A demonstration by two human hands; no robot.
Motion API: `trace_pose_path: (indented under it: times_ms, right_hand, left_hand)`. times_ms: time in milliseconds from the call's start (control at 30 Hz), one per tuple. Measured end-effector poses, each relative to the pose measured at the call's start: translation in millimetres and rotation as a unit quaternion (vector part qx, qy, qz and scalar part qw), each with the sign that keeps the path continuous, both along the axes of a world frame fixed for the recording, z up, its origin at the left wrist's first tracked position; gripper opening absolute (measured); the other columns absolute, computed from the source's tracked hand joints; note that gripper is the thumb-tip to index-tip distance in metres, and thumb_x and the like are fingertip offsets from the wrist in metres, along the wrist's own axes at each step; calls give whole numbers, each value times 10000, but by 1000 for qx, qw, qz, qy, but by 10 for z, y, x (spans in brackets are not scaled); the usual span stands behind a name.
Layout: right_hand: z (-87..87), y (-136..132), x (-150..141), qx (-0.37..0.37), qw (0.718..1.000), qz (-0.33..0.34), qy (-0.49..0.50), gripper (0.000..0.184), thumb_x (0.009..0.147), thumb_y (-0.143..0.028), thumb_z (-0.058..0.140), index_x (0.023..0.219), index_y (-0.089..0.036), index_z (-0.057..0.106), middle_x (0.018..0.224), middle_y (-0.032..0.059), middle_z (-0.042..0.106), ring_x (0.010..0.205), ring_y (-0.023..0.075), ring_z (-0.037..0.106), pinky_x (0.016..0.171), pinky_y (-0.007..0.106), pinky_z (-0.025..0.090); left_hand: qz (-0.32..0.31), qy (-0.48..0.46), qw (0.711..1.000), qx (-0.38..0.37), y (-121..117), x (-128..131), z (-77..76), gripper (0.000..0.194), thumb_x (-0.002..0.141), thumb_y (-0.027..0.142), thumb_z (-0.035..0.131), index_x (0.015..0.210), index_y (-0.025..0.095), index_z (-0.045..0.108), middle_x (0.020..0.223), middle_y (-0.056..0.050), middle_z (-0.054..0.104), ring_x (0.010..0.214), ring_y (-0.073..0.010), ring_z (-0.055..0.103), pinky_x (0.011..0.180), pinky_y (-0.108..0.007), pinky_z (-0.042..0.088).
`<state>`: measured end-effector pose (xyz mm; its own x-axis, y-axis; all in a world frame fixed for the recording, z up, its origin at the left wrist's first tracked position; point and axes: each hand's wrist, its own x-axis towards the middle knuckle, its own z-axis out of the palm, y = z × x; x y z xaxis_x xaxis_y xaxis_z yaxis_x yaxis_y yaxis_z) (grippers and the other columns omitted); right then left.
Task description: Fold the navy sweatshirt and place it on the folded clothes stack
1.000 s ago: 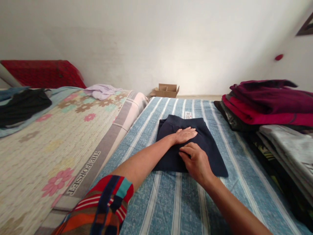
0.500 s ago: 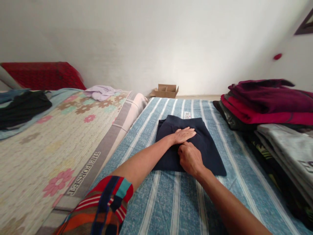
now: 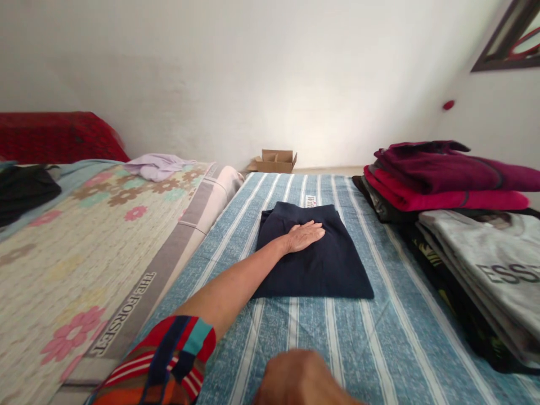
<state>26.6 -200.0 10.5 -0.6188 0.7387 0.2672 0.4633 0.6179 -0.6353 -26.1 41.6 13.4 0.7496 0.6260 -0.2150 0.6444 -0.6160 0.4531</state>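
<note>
A folded navy pair of pants (image 3: 333, 264) lies flat on the blue striped bedsheet (image 3: 295, 320), its waistband on the far side. My left hand (image 3: 304, 235) rests palm down on the upper middle of the pants, fingers stretched out. Close to me at the bottom edge, my right hand (image 3: 301, 379) is blurred and partly cut off, apart from the pants. Its fingers are hidden, so what it holds, if anything, does not show.
On the right stand stacks of folded clothes: maroon and pink garments (image 3: 455, 174) and a grey shirt (image 3: 485, 247). To the left is a floral mattress (image 3: 105, 242) bearing a lilac cloth (image 3: 156, 166) and black clothing (image 3: 25, 188). A cardboard box (image 3: 276, 161) sits by the wall.
My right hand has left the pants and drawn back toward me to the bottom edge. My left hand stays flat on the pants. The view has turned slightly right.
</note>
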Motion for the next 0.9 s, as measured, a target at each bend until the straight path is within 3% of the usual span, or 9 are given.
trace_pose_path:
  times_ms: [33, 67, 133, 233, 333, 467, 700, 767, 900]
  right_hand:
    - [6, 128, 129, 8, 999, -40, 5, 265, 891, -236, 429, 705, -208, 616, 608, 2, 558, 573, 128, 516, 545, 241, 400]
    - [9, 271, 275, 15, 992, -124, 9, 276, 896, -208, 404, 726, -195, 621, 657, 19, 585, 625, 136, 536, 600, 255, 419]
    - [-8, 575, 591, 56, 952, -297, 43, 273, 895, -209, 406, 746, -184, 633, 716, 40, 609, 689, 150, 553, 666, 274, 434]
    - [-91, 966, 994, 92, 906, -410, 40, 191, 848, -216, 484, 823, -180, 670, 902, 72, 640, 849, 184, 580, 789, 308, 434]
    - [-184, 1186, 1179, 45, 900, -434, -6, 181, 829, -222, 521, 865, -172, 692, 926, 65, 639, 867, 184, 586, 795, 296, 431]
    - [-215, 1250, 1158, 1, 904, -416, -94, 186, 839, -224, 531, 810, -190, 712, 895, 50, 635, 873, 178, 577, 780, 274, 408]
    - [-191, 1308, 1057, 40, 894, -396, -208, 269, 847, -133, 437, 720, -168, 672, 839, 86, 619, 859, 190, 547, 722, 283, 370]
    - [-187, 1339, 1101, 37, 898, -402, -175, 269, 837, -128, 424, 669, -159, 633, 808, 86, 612, 813, 188, 548, 715, 286, 372]
    - [-87, 1181, 1172, -22, 896, -438, 68, 224, 846, -240, 453, 671, -171, 574, 696, 21, 566, 691, 158, 536, 654, 265, 392]
  left_hand:
    - [2, 2, 1000, 8, 7, 5, -19, 570, 947, 479, 91, 1391, 239, 354, 1520, -10, 224, 1409, -176, 90, 1129, -440, 60]
    - [2, 4, 1000, 17, 10, 10, -34, 561, 948, 471, 103, 1387, 238, 362, 1515, -11, 237, 1408, -174, 96, 1129, -436, 64]
    - [2, 8, 999, 34, 1, 18, -48, 541, 949, 458, 128, 1380, 241, 371, 1509, -9, 255, 1407, -170, 97, 1128, -442, 66]
    - [7, 12, 999, 49, -44, 19, -31, 535, 945, 472, 146, 1379, 251, 365, 1517, -10, 231, 1409, -177, 88, 1116, -473, 82]
    - [12, 21, 998, 62, -87, 13, -7, 527, 946, 474, 157, 1381, 255, 358, 1520, -9, 222, 1408, -175, 93, 1112, -466, 95]
    - [10, 31, 996, 77, -109, 17, -6, 510, 949, 455, 172, 1382, 255, 354, 1519, -1, 224, 1407, -172, 95, 1111, -458, 105]
    - [6, 34, 994, 101, -121, 27, -28, 502, 947, 445, 180, 1378, 259, 359, 1519, -3, 226, 1406, -176, 103, 1105, -452, 123]
    - [4, 35, 994, 103, -119, 22, -34, 507, 945, 452, 176, 1375, 261, 363, 1519, -8, 228, 1405, -183, 108, 1101, -462, 129]
    - [4, 34, 994, 102, -111, 15, -43, 514, 939, 468, 171, 1377, 277, 359, 1518, -12, 231, 1404, -195, 114, 1094, -479, 129]
